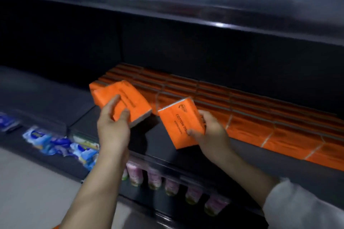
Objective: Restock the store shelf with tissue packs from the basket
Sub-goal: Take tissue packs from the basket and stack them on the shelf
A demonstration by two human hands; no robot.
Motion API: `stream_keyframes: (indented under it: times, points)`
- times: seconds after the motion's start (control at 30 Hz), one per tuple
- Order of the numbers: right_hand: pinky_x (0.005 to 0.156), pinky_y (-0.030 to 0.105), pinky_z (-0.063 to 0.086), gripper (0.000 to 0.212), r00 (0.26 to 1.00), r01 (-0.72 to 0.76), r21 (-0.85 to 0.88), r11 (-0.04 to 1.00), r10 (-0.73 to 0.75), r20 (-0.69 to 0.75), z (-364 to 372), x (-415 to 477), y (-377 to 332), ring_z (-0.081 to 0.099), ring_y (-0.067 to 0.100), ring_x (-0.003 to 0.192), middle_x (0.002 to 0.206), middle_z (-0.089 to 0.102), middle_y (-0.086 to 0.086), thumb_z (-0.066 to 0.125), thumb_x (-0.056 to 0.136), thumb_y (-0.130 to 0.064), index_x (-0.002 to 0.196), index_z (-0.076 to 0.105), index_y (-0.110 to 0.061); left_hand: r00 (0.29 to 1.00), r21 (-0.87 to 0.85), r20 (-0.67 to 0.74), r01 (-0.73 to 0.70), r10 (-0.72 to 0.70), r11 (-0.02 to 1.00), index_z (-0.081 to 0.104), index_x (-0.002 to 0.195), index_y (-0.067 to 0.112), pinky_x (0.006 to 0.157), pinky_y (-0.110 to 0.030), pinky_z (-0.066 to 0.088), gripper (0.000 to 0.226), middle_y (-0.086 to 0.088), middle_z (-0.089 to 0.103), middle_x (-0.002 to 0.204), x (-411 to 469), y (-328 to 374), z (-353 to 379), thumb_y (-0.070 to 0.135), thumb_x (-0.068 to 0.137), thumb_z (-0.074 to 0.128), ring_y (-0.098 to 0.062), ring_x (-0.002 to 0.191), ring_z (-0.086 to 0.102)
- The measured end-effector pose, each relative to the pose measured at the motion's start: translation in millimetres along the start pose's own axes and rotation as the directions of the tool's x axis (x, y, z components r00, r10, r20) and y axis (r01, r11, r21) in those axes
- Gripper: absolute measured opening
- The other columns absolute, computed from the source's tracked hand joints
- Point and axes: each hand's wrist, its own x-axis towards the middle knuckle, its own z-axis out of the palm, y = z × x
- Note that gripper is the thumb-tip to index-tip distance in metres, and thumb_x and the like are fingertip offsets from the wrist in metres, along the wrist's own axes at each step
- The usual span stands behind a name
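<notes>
Two orange tissue packs are in hand above the dark shelf (152, 147). The left hand (113, 126) grips one orange pack (122, 100) from below, thumb on its printed face and fingers curled onto the near edge, the pack tilted with its white end facing down and right. The right hand (210, 132) clasps the second orange pack (178, 121) by its right side, fingers wrapped round the edge, the words "COTTON TISSUE" partly readable on its face. The two packs are near each other but apart. Just behind and to the right, rows of orange tissue packs (260, 117) already fill the shelf, reaching back toward its dark rear. A white sleeve (301, 208) covers the right forearm. On the lower shelf stand pink bottles (154, 178), and blue-and-white packets (61, 145) lie to the left.
</notes>
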Motion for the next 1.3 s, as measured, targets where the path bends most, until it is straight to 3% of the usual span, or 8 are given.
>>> stream_keyframes:
  times: [0.23,0.53,0.8,0.93,1.03,1.13,1.2,1.3]
  points:
    - [0.098,0.034,0.039,0.052,0.949,0.283,-0.451,0.847,-0.179,0.258,52,55,-37,0.045,0.021,0.123,0.134,0.048,-0.004,0.057,0.089,-0.032,0.136,0.035,-0.032,0.975,-0.255,-0.215,0.006,-0.063,0.967,0.050,0.124,0.033,0.092,-0.036,0.051,0.041,0.008,0.060,0.115,19,18,-28,0.005,0.095,0.048,-0.012,0.087,0.071]
    - [0.085,0.034,0.045,0.044,0.934,0.357,-0.550,0.755,-0.292,0.206,110,102,-74,0.051,0.024,0.114,0.123,0.049,0.003,0.056,0.091,-0.030,0.133,0.043,-0.025,0.966,-0.264,-0.189,0.125,-0.178,0.956,0.056,0.112,0.037,0.093,-0.038,0.052,0.035,0.006,0.064,0.112,32,16,-41,0.007,0.094,0.051,-0.014,0.097,0.067]
    - [0.093,0.039,0.038,0.039,0.927,0.331,-0.645,0.689,-0.367,0.085,118,94,-68,0.036,0.028,0.120,0.124,0.043,0.007,0.057,0.088,-0.033,0.124,0.052,-0.022,0.971,-0.228,-0.111,0.182,-0.211,0.957,0.059,0.110,0.036,0.094,-0.041,0.052,0.036,0.004,0.063,0.113,34,13,-40,0.006,0.093,0.052,-0.018,0.101,0.064]
    - [0.098,0.031,0.033,0.043,0.953,0.252,-0.418,0.873,-0.300,-0.051,99,79,-66,0.040,0.029,0.119,0.126,0.047,0.012,0.057,0.089,-0.034,0.129,0.054,-0.017,0.973,-0.196,-0.011,0.226,-0.232,0.954,0.056,0.113,0.038,0.093,-0.042,0.052,0.036,0.009,0.060,0.109,27,15,-31,0.007,0.095,0.050,-0.016,0.099,0.063]
    - [0.081,0.003,0.032,0.029,0.979,0.139,0.022,0.990,-0.134,-0.153,84,58,-60,0.052,0.009,0.097,0.118,0.057,0.010,0.056,0.091,-0.028,0.116,0.062,-0.014,0.972,-0.168,0.046,0.236,-0.232,0.957,0.046,0.119,0.042,0.096,-0.042,0.050,0.042,0.017,0.055,0.104,20,17,-20,0.008,0.096,0.049,-0.012,0.100,0.060]
    - [0.080,0.018,0.047,0.021,0.986,-0.169,0.446,0.879,0.152,0.073,73,34,-56,0.060,0.008,0.093,0.111,0.065,0.002,0.051,0.092,-0.037,0.108,0.060,-0.027,0.969,-0.128,0.124,0.231,-0.215,0.964,0.037,0.127,0.049,0.096,-0.043,0.049,0.054,0.018,0.053,0.105,12,13,-10,0.008,0.095,0.051,-0.013,0.102,0.060]
    - [0.075,0.029,0.053,0.030,0.939,-0.326,0.536,0.779,0.201,0.278,65,21,-55,0.065,0.012,0.094,0.105,0.067,-0.003,0.051,0.092,-0.040,0.120,0.052,-0.029,0.956,-0.047,0.208,0.222,-0.208,0.974,0.030,0.133,0.053,0.099,-0.045,0.047,0.062,0.014,0.052,0.116,5,6,-6,0.010,0.094,0.053,-0.016,0.110,0.058]
    - [0.069,0.025,0.054,0.035,0.939,-0.303,0.547,0.781,0.145,0.313,48,10,-51,0.067,0.004,0.084,0.099,0.067,-0.010,0.059,0.089,-0.026,0.122,0.049,-0.032,0.917,0.087,0.330,0.206,-0.224,0.975,0.013,0.137,0.059,0.098,-0.045,0.047,0.076,0.007,0.050,0.125,-6,-5,0,0.016,0.092,0.057,-0.019,0.111,0.058]
